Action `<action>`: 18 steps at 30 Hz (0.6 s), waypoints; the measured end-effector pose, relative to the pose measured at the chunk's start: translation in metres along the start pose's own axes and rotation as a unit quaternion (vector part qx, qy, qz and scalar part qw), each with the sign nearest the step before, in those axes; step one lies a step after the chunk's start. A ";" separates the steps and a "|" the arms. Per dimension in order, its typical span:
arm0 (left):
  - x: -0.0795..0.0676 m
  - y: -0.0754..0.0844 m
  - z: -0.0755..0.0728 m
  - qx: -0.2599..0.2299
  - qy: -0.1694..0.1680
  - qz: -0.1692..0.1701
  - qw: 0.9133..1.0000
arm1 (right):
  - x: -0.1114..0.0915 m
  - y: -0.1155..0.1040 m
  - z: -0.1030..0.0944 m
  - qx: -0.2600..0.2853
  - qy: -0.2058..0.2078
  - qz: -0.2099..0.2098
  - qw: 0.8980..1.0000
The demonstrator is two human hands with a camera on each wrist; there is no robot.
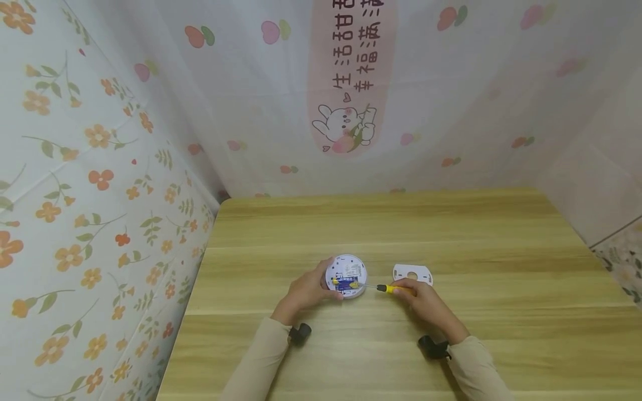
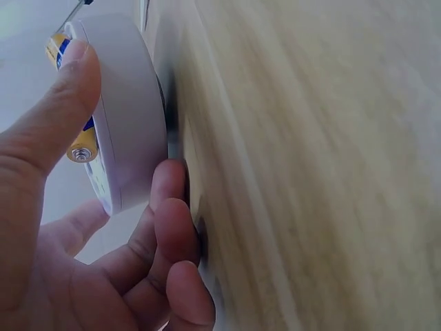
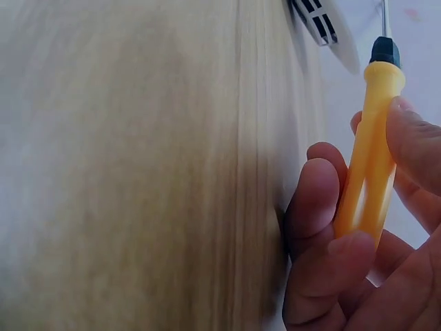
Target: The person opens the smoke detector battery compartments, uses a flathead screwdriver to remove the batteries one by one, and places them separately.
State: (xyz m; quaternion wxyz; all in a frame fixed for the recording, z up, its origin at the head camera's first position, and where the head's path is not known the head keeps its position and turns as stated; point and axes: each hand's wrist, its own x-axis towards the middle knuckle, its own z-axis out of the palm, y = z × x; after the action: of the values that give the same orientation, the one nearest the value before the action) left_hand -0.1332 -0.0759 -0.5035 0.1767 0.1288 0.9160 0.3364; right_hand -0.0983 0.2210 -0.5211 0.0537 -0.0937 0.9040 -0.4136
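My left hand (image 1: 312, 287) grips a round white smoke detector (image 1: 355, 267) at its left side. In the left wrist view its thumb presses the rim of the white housing (image 2: 131, 117), with fingers curled at the underside near the tabletop. Blue and yellow batteries (image 1: 346, 283) sit in its upturned face; a battery end (image 2: 83, 152) stands proud of the rim. My right hand (image 1: 423, 303) holds a screwdriver by its yellow handle (image 3: 372, 152). The thin metal shaft (image 1: 370, 285) points left, its tip at the batteries' right end; exact contact is too small to tell.
A white mounting plate (image 1: 418, 272) with a centre hole and slots lies on the wooden table (image 1: 301, 234), just beyond my right hand. Patterned cloth (image 1: 251, 111) hangs behind the table and along its left side. Black wrist cameras (image 1: 301, 334) are strapped to both wrists.
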 end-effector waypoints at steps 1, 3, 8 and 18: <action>0.000 0.000 0.001 -0.001 0.000 0.000 1.000 | 0.000 0.000 0.000 0.004 -0.002 0.004 1.000; 0.000 0.000 0.001 -0.002 0.002 0.001 1.000 | -0.001 0.000 -0.001 0.011 -0.004 0.009 1.000; -0.001 -0.002 0.005 -0.012 0.008 0.013 1.000 | -0.004 0.002 -0.002 -0.002 0.004 0.021 1.000; -0.002 -0.001 0.006 -0.028 0.010 0.012 0.999 | -0.012 0.002 -0.022 -0.044 0.072 -0.007 0.996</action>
State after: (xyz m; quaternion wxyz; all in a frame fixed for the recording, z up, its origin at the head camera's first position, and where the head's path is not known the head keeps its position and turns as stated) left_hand -0.1294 -0.0740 -0.5086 0.1673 0.1316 0.9063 0.3652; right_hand -0.0903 0.2414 -0.5077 -0.0184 -0.0723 0.9223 -0.3793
